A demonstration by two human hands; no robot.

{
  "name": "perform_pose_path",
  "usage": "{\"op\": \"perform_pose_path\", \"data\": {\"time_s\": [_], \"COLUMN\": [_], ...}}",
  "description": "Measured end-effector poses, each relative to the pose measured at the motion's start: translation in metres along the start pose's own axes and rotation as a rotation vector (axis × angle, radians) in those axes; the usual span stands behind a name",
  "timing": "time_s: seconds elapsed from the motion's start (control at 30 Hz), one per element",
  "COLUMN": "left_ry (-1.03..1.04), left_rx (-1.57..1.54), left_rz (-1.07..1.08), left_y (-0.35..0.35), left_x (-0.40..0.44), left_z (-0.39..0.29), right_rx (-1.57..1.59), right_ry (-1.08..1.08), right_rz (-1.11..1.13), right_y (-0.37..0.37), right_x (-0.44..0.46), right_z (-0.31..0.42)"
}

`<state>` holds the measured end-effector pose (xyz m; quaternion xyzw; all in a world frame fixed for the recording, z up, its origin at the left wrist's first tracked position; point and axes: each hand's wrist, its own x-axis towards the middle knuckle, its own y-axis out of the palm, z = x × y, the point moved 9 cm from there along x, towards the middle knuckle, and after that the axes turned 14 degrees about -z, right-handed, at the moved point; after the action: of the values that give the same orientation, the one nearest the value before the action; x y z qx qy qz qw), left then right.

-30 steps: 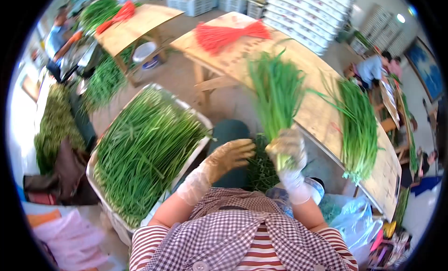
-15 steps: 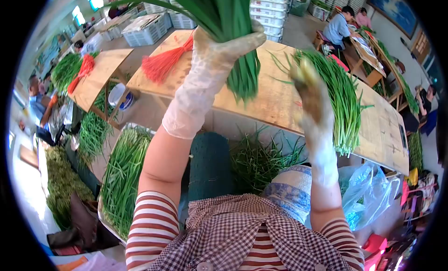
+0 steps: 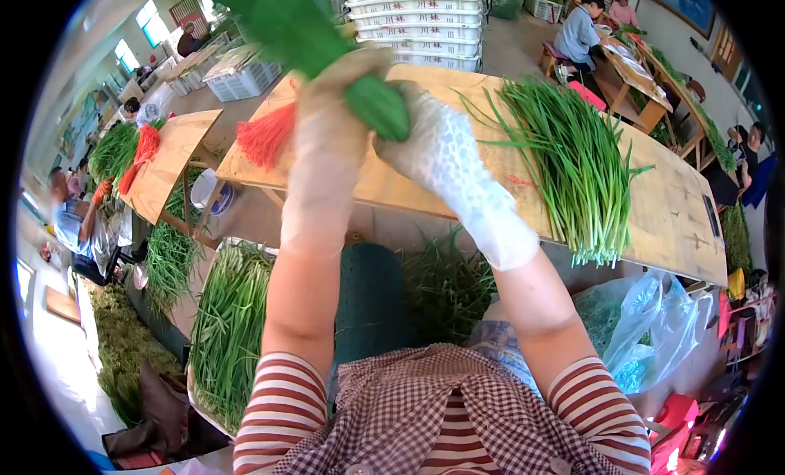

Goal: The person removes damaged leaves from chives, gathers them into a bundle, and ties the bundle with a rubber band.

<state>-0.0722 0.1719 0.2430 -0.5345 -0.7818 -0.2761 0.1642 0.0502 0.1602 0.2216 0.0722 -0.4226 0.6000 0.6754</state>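
A bunch of garlic chives (image 3: 286, 29) is raised above the wooden table (image 3: 670, 221), its long leaves smeared by motion. My left hand (image 3: 334, 107), in a pale glove, is wrapped round it. My right hand (image 3: 429, 136), gloved too, is curled about the lower end, partly hidden behind the leaves. To the right of my hands, a loose pile of chives (image 3: 580, 164) lies on the table with its pale stem ends toward me. Red ties (image 3: 266, 136) lie in a bundle left of my left hand.
A crate of chives (image 3: 233, 328) stands low at my left. Beneath the table are loose greens (image 3: 450, 287), and a clear plastic bag (image 3: 654, 328) is at right. Stacked white crates (image 3: 417, 25) rise behind. A side table (image 3: 176, 152) holds more chives. Other people work farther off.
My right hand has come from beside the pile on the right to the bunch's lower end. The bunch has tilted and shifted left with my left hand. The view has turned slightly.
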Motion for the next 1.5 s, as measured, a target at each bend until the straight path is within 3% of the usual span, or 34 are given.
{"op": "perform_pose_path", "data": {"time_s": [0.03, 0.07, 0.13, 0.23, 0.27, 0.3, 0.33, 0.37, 0.4, 0.47, 0.5, 0.53, 0.6, 0.67, 0.7, 0.8, 0.83, 0.87, 0.93, 1.0, 1.1, 1.2, 1.23, 1.33, 1.37, 1.5], "left_ry": [-0.281, -0.327, -0.3, 0.056, -0.294, -0.33, -0.299, -0.234, -0.166, -0.414, -0.571, -0.488, -0.493, -0.784, -0.839, -0.791, -0.821, -0.787, -0.718, -0.751, -0.804, -0.807, -0.827, -0.878, -0.89, -0.918], "left_rx": [-0.541, -0.587, -0.484, 0.659, -0.112, -0.591, -0.785, -0.617, -0.448, -0.379, -0.66, -0.667, -0.638, -0.295, -0.33, -1.002, -0.996, -1.029, -1.096, -1.101, -1.032, -0.89, -0.857, -0.743, -0.697, -0.685], "left_rz": [-0.193, -0.339, -0.3, -0.196, -0.423, -0.333, -0.358, -0.405, -0.452, -0.361, -0.262, -0.173, -0.419, -0.766, -0.869, -0.461, -0.604, -0.583, -0.538, -0.573, -0.573, -0.664, -0.694, -0.788, -0.82, -0.81], "left_y": [-0.017, -0.031, -0.05, -0.088, -0.115, -0.115, -0.141, -0.162, -0.175, -0.138, -0.126, -0.108, -0.122, -0.147, -0.147, -0.128, -0.134, -0.14, -0.152, -0.147, -0.136, -0.152, -0.154, -0.152, -0.15, -0.152], "left_x": [-0.017, -0.041, -0.069, -0.115, -0.119, -0.12, -0.116, -0.123, -0.131, -0.146, -0.159, -0.164, -0.165, -0.189, -0.199, -0.19, -0.194, -0.192, -0.188, -0.192, -0.199, -0.206, -0.209, -0.222, -0.226, -0.232], "left_z": [-0.003, -0.016, 0.016, -0.001, 0.007, -0.013, -0.018, -0.021, -0.022, 0.016, 0.042, 0.03, 0.04, 0.076, 0.084, 0.098, 0.102, 0.105, 0.112, 0.114, 0.114, 0.134, 0.137, 0.142, 0.139, 0.148], "right_rx": [-0.148, -0.296, -0.247, -0.043, 0.141, 0.321, 0.498, 0.521, 0.905, 0.96, 0.9, 0.836, 0.795, 0.687, 0.717, 0.772, 0.762, 0.751, 0.68, 0.628, 0.344, 0.184, 0.201, 0.471, 0.541, 0.399], "right_ry": [-0.16, -0.312, -0.355, -0.323, -0.13, 0.056, 0.245, 0.473, 0.662, 1.099, 1.006, 0.899, 0.895, 0.903, 0.939, 1.002, 0.997, 0.988, 0.981, 0.884, 0.349, 0.318, 0.318, 0.793, 0.847, 0.778], "right_rz": [0.008, 0.017, 0.128, 0.4, 0.256, 0.109, -0.038, -0.115, -0.259, 0.126, 0.127, 0.134, 0.099, 0.182, 0.215, 0.304, 0.327, 0.349, -0.095, -0.205, -0.151, -0.088, -0.134, -0.119, -0.125, -0.049], "right_y": [-0.011, -0.014, 0.0, 0.004, -0.018, -0.042, -0.063, -0.077, -0.061, -0.017, -0.019, -0.022, -0.026, -0.017, -0.014, -0.021, -0.032, -0.039, -0.06, -0.077, -0.087, -0.073, -0.069, -0.045, -0.041, -0.027], "right_x": [-0.007, -0.017, -0.039, -0.087, -0.095, -0.107, -0.118, -0.137, -0.163, -0.212, -0.216, -0.215, -0.228, -0.246, -0.254, -0.267, -0.263, -0.26, -0.257, -0.246, -0.211, -0.206, -0.207, -0.226, -0.228, -0.238], "right_z": [0.02, 0.032, 0.029, 0.023, 0.012, -0.002, -0.021, -0.059, -0.096, -0.11, -0.106, -0.1, -0.092, -0.105, -0.11, -0.118, -0.116, -0.116, -0.16, -0.163, -0.121, -0.118, -0.12, -0.152, -0.151, -0.155]}}
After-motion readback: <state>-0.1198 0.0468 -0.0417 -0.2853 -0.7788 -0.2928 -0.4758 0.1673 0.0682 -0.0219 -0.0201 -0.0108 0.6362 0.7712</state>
